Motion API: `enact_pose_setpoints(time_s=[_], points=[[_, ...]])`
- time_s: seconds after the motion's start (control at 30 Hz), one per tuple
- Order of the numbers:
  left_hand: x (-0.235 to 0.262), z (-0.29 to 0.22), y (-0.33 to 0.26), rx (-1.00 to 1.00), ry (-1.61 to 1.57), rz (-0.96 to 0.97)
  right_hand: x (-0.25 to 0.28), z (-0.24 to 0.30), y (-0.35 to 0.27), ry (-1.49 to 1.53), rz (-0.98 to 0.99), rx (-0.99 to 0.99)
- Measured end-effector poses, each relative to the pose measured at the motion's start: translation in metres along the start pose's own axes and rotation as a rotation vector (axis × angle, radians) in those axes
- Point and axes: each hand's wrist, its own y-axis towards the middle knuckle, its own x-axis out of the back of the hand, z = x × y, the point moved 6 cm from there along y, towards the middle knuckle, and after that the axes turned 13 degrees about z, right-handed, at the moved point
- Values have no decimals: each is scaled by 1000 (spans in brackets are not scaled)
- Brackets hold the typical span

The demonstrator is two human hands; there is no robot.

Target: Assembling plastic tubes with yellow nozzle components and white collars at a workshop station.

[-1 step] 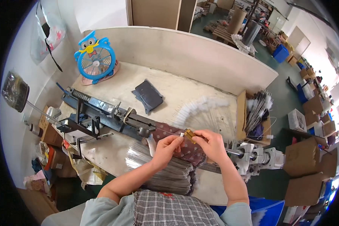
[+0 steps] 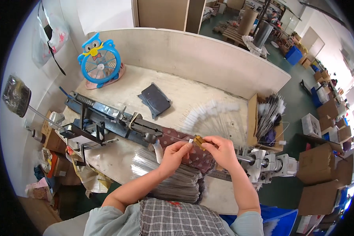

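Above the polka-dot cloth, my two hands are close together. My left hand is closed in a pinch on a small white piece. My right hand grips a short brass-coloured block, right beside the white piece. A thin metal rod runs from the clamp end of the dark bench machine toward my left fingertips. Whether it joins the white piece is too small to tell. Below my left wrist lies a thick bundle of thin metal wires.
White-tipped wires lie fanned out behind my hands. A carton of wire pieces stands to the right, near a metal spindle unit. Dark pads and a blue fan are farther back. A low partition edges the table.
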Motion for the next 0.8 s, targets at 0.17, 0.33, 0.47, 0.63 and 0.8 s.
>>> enact_pose_setpoints(time_s=[0.17,0.33,0.47,0.63,0.8], points=[[-9,6,8,25,12,33,2,-23,-7,255,96,-26],[8,-3,-5,65,2,-99,2,15,-7,-188,82,245],[26,-17,-19,-76,-69,-262,-5,39,10,-458,-79,343],[26,-15,-19,17,-251,-275,-44,46,50,-628,-111,290],[33,-12,-18,-1,-251,-173,-44,43,51,-347,59,190]])
